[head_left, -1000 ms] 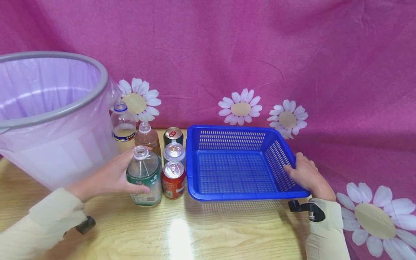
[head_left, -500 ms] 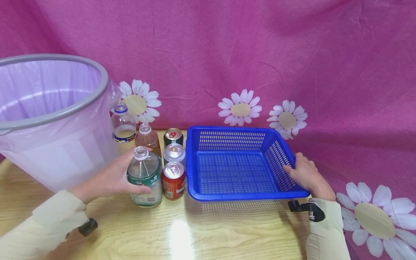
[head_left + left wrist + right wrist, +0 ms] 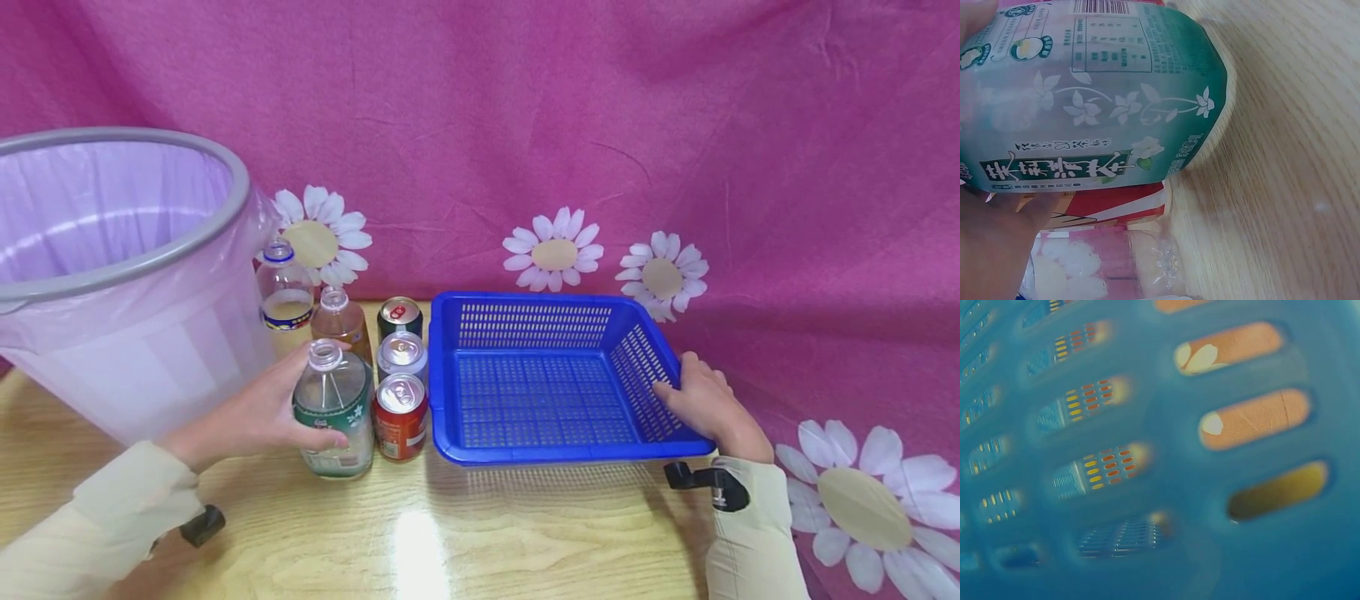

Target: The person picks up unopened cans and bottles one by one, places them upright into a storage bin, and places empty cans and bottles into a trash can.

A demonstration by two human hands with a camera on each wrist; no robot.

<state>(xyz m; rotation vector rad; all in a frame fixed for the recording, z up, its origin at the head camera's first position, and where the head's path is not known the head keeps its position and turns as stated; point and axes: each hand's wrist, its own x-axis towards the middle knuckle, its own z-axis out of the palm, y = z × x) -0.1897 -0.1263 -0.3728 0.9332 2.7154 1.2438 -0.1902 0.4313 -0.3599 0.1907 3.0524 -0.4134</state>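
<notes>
My left hand grips a clear plastic bottle with a green label, thumb across its front and fingers going behind it. The bottle stands upright and capless; in the left wrist view its flower-printed label fills the upper left. Just right of it is a red soda can, with a pale can and a black can behind. On the right, my right hand holds the side rim of a blue slotted basket, thumb inside. The right wrist view shows mostly the basket's slotted wall.
A large bin with a grey rim and purple liner stands at the left. Behind my left hand are an amber bottle and a bottle with a blue neck ring. A pink flowered cloth hangs behind the wooden table.
The left forearm has shifted slightly right. The left hand keeps its grip on the bottle and the right hand stays on the basket rim.
</notes>
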